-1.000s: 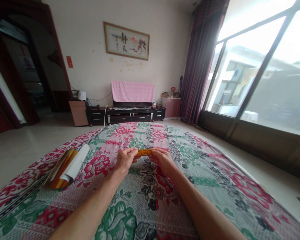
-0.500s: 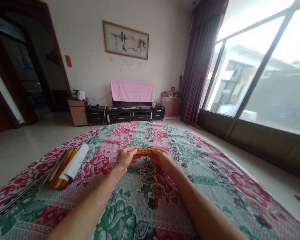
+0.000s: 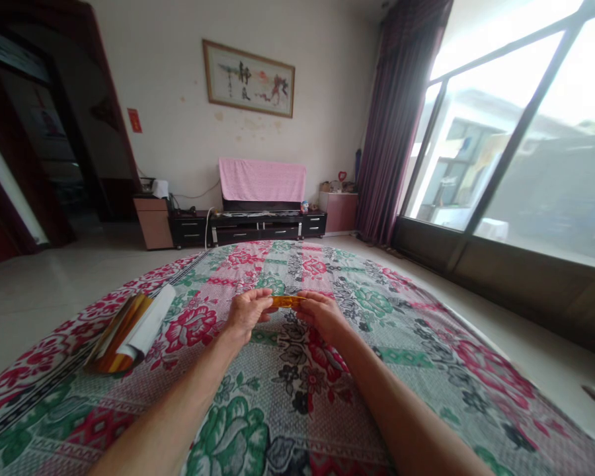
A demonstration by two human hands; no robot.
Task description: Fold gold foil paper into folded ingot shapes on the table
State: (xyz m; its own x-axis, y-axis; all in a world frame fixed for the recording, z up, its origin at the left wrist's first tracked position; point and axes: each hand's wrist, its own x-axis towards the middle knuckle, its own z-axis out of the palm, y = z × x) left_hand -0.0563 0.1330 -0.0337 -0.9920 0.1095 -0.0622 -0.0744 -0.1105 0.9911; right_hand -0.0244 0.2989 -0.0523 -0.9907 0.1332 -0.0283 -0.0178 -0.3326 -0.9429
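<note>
A small, narrow golden strip (image 3: 287, 301) is held level above the patterned tablecloth (image 3: 277, 360). My left hand (image 3: 248, 313) pinches its left end between thumb and fingers. At the other end, my right hand (image 3: 322, 313) grips it in the same way. Only the middle of the strip shows between the fingertips; its ends are hidden by them. Off to the left, curled golden sheets (image 3: 123, 330) lie on the cloth with a rolled white sheet (image 3: 151, 324) leaning on them.
Past the table's far edge stands a low black cabinet (image 3: 244, 235) with a pink cloth (image 3: 262, 180) draped over an object on it. A purple curtain (image 3: 394, 132) and a large window (image 3: 515, 132) are on the right.
Both hands keep hold of the strip and have barely moved. The fingers have shifted slightly at its two ends.
</note>
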